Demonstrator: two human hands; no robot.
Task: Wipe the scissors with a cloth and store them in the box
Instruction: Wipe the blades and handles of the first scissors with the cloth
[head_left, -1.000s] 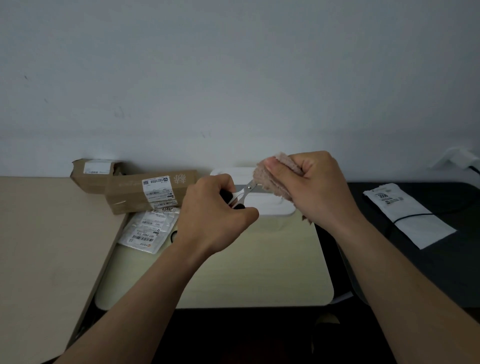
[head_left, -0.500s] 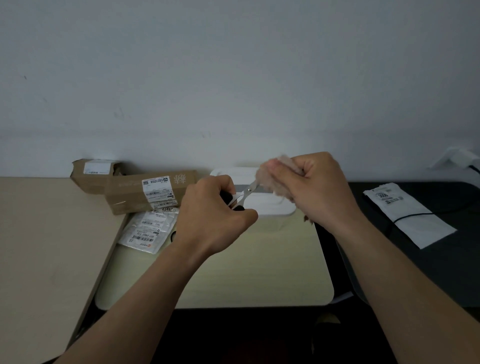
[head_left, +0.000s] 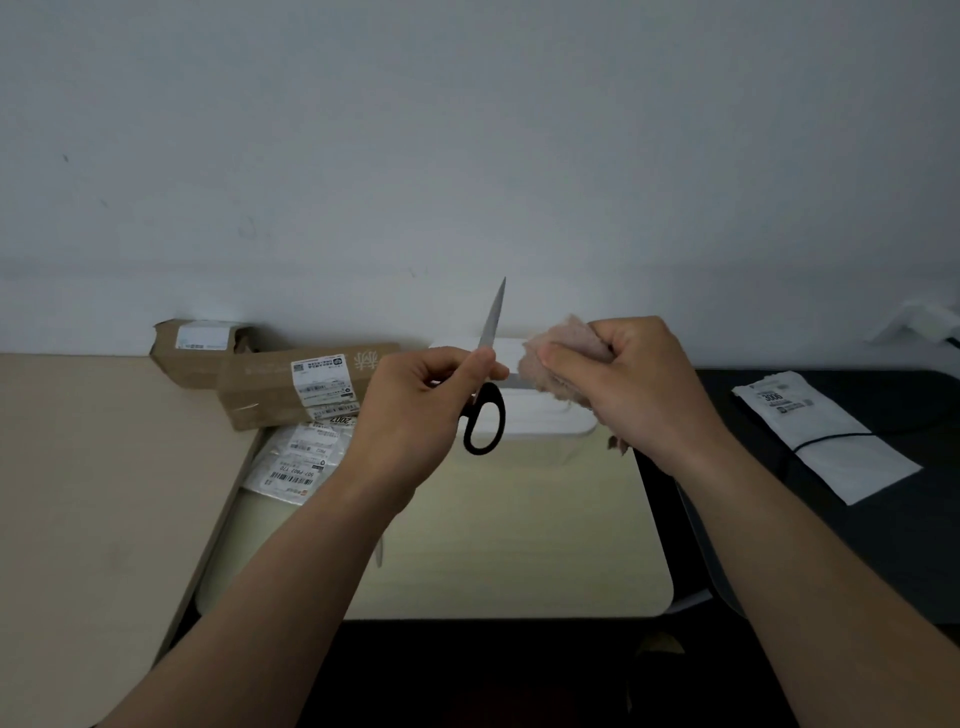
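Observation:
My left hand (head_left: 415, 410) pinches the scissors (head_left: 488, 384) near the pivot. Their silver blades point up and slightly right, and a black handle loop hangs below my fingers. My right hand (head_left: 639, 389) grips a bunched pinkish-brown cloth (head_left: 561, 358) just right of the scissors, apart from the blades. Behind both hands, against the wall, sits the white box (head_left: 540, 421) with rounded corners, partly hidden by my hands.
Two brown cardboard parcels (head_left: 291, 384) and white labelled bags (head_left: 296, 462) lie at the left on a pale small table (head_left: 514, 535). A wooden desk (head_left: 93, 493) is further left. At the right, a dark surface holds a white bag (head_left: 826, 436) and a black cable.
The blades have come out of the cloth and swung upward. My left hand shifted from the handles to near the pivot. My right hand stayed in place with the cloth.

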